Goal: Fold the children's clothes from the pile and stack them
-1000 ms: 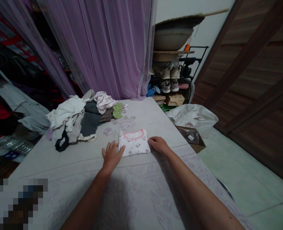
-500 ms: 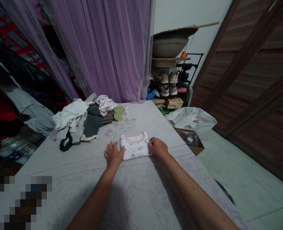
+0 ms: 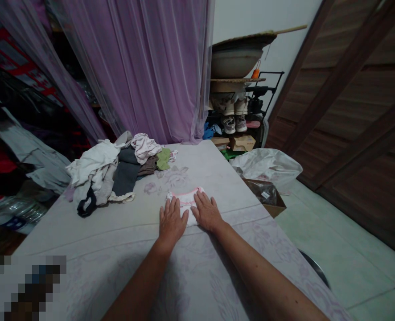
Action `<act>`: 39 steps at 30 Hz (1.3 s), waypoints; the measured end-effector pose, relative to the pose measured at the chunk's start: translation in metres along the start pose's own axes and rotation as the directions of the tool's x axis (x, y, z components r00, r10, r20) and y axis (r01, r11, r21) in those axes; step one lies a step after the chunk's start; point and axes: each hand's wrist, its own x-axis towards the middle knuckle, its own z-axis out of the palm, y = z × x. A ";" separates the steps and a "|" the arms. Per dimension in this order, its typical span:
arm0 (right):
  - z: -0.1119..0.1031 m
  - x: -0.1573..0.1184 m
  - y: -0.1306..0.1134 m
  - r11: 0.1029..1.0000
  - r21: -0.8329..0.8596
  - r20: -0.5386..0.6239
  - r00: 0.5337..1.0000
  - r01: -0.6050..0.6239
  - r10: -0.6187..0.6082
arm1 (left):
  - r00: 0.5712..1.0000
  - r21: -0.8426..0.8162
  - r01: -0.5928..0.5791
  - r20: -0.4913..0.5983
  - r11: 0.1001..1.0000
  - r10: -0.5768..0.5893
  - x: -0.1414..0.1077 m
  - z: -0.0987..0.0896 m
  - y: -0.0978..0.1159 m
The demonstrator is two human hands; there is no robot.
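Note:
A small white printed shirt with a pink-trimmed neckline lies folded on the bed's pale floral sheet. My left hand rests flat on its left part, fingers stretched out. On its right part lies my right hand, palm down with the fingers extended. Between them the two hands cover much of the shirt; the pink neckline shows just beyond the fingertips. Neither hand grips anything.
A heap of loose clothes lies at the bed's far left. Behind hangs a purple curtain. Right of the bed are a white plastic bag, a cardboard box and a shoe rack. Plastic bottles stand at left.
Both hands have moved inward from the shirt's side edges and now lie flat on top of it. The right hand has let go of the shirt's right edge.

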 end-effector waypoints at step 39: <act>0.008 -0.021 -0.034 0.989 0.032 -0.319 0.939 0.146 -0.128 | 0.893 -0.151 -0.451 -0.080 0.880 0.444 0.003 -0.009 -0.039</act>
